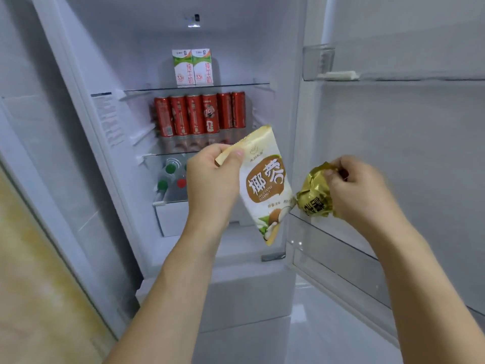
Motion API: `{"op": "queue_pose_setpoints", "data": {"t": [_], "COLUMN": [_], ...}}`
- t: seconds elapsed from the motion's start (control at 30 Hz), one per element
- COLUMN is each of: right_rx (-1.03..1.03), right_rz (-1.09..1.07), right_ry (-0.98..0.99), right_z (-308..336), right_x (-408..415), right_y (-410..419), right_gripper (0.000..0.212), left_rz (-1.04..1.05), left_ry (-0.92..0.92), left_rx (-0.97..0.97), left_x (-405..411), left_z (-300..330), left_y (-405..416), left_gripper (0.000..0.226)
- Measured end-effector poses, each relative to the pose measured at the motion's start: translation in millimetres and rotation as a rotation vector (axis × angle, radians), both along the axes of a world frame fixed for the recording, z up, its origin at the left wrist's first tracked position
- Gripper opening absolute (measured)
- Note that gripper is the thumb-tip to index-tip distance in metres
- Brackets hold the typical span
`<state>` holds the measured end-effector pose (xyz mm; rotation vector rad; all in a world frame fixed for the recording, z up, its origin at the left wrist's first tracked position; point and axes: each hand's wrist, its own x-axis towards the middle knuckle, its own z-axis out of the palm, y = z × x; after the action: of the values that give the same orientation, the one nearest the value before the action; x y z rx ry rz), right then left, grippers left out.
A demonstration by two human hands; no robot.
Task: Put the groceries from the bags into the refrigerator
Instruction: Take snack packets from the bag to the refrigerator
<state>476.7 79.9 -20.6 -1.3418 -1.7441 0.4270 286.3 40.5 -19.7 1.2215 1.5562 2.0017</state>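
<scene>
While the fridge (168, 258) stands open, the person holds a grocery item in each hand in front of it. The left hand (210, 174) pinches the top corner of a white coconut pouch (265, 185) between thumb and fingers, so the pouch hangs slanted below and to the right of that hand. The right hand (359, 190) has its fingers curled round the top of a gold packet (316, 191), which hangs just left of it, close to the lower edge of the pouch; whether the two touch I cannot tell.

Beyond the left hand are the shelves: green-capped bottles (170, 179) right behind it, a row of red cans (199, 115) above, and two milk cartons (193, 67) higher still. Below the right hand runs a door bin (338, 256), and the gold packet hovers just over its near corner.

Both items, I'd say, are yet to be placed. The pouch is held by one corner only, so it could slip or swing into the cans if pushed inward quickly. The gold packet looks crinkly and slick; let go too far to the left, it may miss the bin's rim and fall to the floor. With both hands full, neither can steady anything that tips.
</scene>
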Motion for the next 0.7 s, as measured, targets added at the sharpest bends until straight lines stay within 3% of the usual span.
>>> {"op": "queue_pose_setpoints", "data": {"t": [0.2, 0.47, 0.7], "right_rx": [-0.034, -0.198, -0.194], "right_rz": [-0.171, -0.180, -0.191], "right_ry": [-0.160, -0.296, -0.410], "right_z": [5.3, -9.1, -19.8], "right_x": [18.7, 36.0, 45.8], "right_y": [31.8, 59.4, 71.5], "right_gripper": [0.015, 0.018, 0.017], "left_rz": [-0.146, -0.281, -0.337], "left_ry": [-0.070, -0.169, -0.110], "left_rx": [-0.010, -0.057, -0.078], "left_x": [18.9, 49.8, 71.7], "left_z": [6.5, -10.3, -18.3], "left_y": [65.4, 105.0, 120.3], "left_gripper": [0.017, 0.023, 0.017]}}
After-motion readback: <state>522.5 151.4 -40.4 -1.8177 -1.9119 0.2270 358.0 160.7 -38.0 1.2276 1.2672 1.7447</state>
